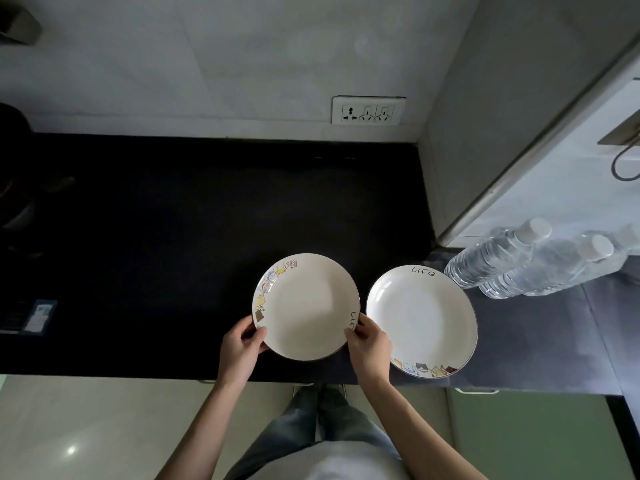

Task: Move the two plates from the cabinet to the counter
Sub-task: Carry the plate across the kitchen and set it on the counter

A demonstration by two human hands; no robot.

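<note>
Two white plates with cartoon cats and the word "life" on their rims are over the black counter (166, 237). The left plate (306, 306) is held by both hands: my left hand (242, 348) grips its near-left rim, and my right hand (369, 348) grips its near-right rim. Whether this plate rests on the counter or hovers just above it I cannot tell. The right plate (426, 317) lies flat on the counter beside it, near the front edge, touched by neither hand. My right hand partly covers its left rim.
Several clear water bottles (512, 261) with white caps lie on the counter to the right of the plates. A wall socket (368, 110) sits on the back wall. A small dark packet (38, 315) lies at the far left. A grey partition (485, 150) bounds the counter's right side.
</note>
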